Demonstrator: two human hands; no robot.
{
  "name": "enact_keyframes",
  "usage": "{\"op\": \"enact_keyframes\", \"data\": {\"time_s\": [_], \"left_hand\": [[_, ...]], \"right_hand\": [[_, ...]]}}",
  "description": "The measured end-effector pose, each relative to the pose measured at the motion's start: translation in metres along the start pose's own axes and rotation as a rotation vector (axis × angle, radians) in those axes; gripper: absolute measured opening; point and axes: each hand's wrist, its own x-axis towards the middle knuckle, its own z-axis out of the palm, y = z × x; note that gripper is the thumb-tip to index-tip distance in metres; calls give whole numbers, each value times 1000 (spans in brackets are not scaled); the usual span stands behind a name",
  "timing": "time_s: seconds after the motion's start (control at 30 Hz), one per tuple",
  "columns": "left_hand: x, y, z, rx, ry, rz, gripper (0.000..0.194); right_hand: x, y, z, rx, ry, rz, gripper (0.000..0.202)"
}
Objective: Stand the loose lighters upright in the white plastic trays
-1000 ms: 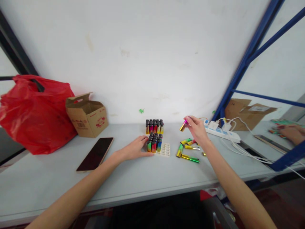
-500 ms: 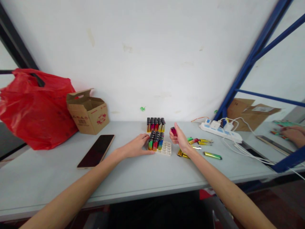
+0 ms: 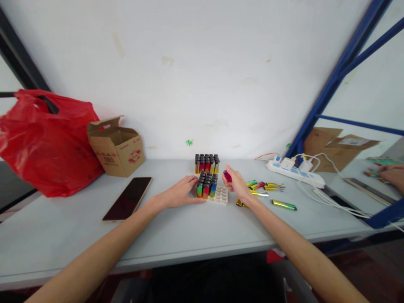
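Observation:
A white tray (image 3: 222,195) with round sockets stands on the table, its left part filled with upright black-topped lighters (image 3: 205,187) in mixed colours. My left hand (image 3: 183,192) curves round the tray's left end, thumb along the front edge and fingers at the back corner, holding it. In my right hand (image 3: 235,183) is a magenta lighter (image 3: 227,176), gripped in a closed fist just above the bare sockets at the tray's right. Beyond my right wrist lie several loose shiny lighters (image 3: 284,205), gold, green, red and silver. A full block of upright lighters (image 3: 206,165) stands behind the tray.
A phone (image 3: 128,198), an open cardboard box (image 3: 117,151) and a red plastic bag (image 3: 50,145) are on the left. A power strip (image 3: 295,173) with white cables lies on the right, by a blue metal frame (image 3: 328,90). Another person's hand (image 3: 393,173) shows at the far right.
My right hand has moved slightly left with the magenta lighter, closer to the tray. My left hand stays at the tray's left end. The view has shifted a little.

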Motion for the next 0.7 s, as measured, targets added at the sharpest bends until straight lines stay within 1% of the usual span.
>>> {"op": "enact_keyframes", "data": {"time_s": [0.2, 0.33, 0.4, 0.5, 0.6, 0.7], "left_hand": [[0, -1, 0, -27, 14, 3, 79], [0, -4, 2, -49, 28, 15, 80], [0, -4, 2, -47, 24, 18, 80], [0, -3, 1, -24, 2, 7, 78], [-1, -1, 1, -18, 2, -1, 77], [-1, -1, 0, -42, 15, 12, 75]], "right_hand": [[-1, 4, 0, -31, 30, -75, 53], [0, 4, -3, 21, -12, -59, 58], [-2, 0, -4, 54, -56, -94, 60], [-10, -8, -6, 31, -121, -212, 55], [-21, -16, -8, -81, -166, -326, 43], [-27, -21, -9, -279, -123, -502, 33]]}}
